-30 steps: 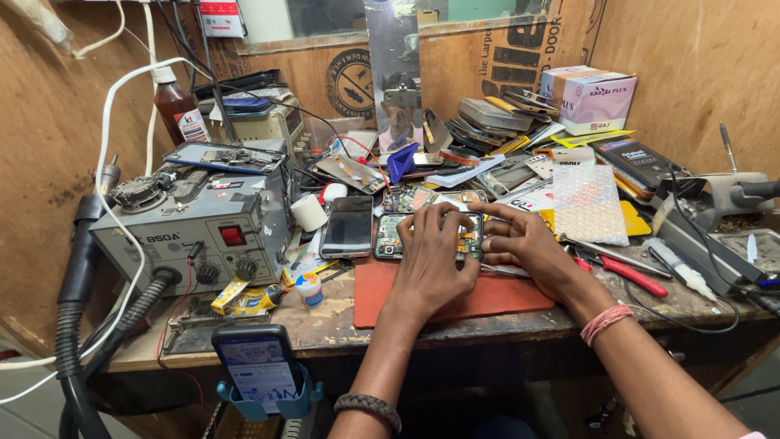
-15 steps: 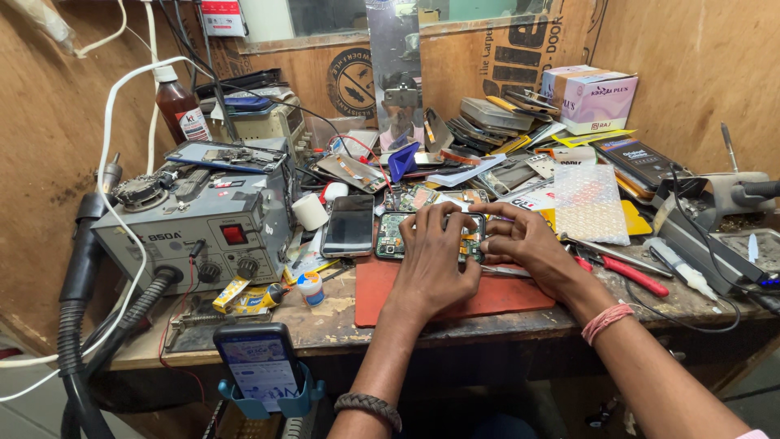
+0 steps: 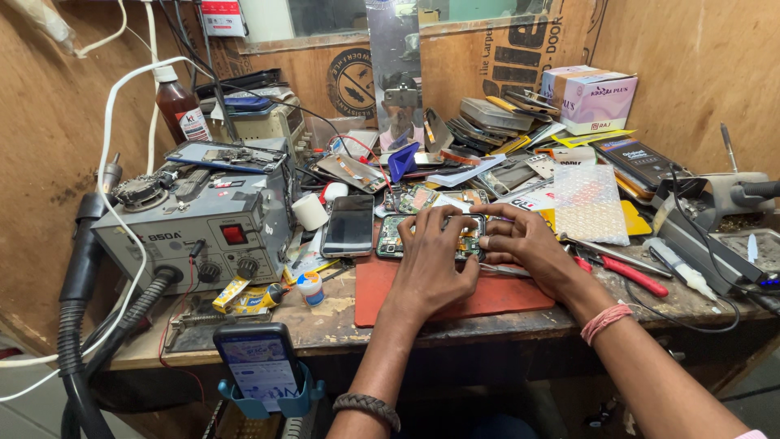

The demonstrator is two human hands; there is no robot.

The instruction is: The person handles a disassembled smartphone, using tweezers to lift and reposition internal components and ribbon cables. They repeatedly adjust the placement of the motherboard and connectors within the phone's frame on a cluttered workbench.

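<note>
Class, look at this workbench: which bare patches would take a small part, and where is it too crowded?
Free: the red mat nearest the person, and the bench edge between mat and glue bottle. Crowded: the phone pile behind both hands.

From my remote seat I saw a grey rework station point(image 3: 191, 232) at the left of the bench, a brown bottle point(image 3: 180, 106) behind it and a black hose point(image 3: 77, 325) hanging off its front. A dark phone point(image 3: 348, 225) lay face up beside a white tape roll point(image 3: 309, 211). Red-handled pliers point(image 3: 621, 272) rested at the right, near a bubble-wrap pouch point(image 3: 589, 203). A pink box point(image 3: 597, 97) stood at the back.
</note>
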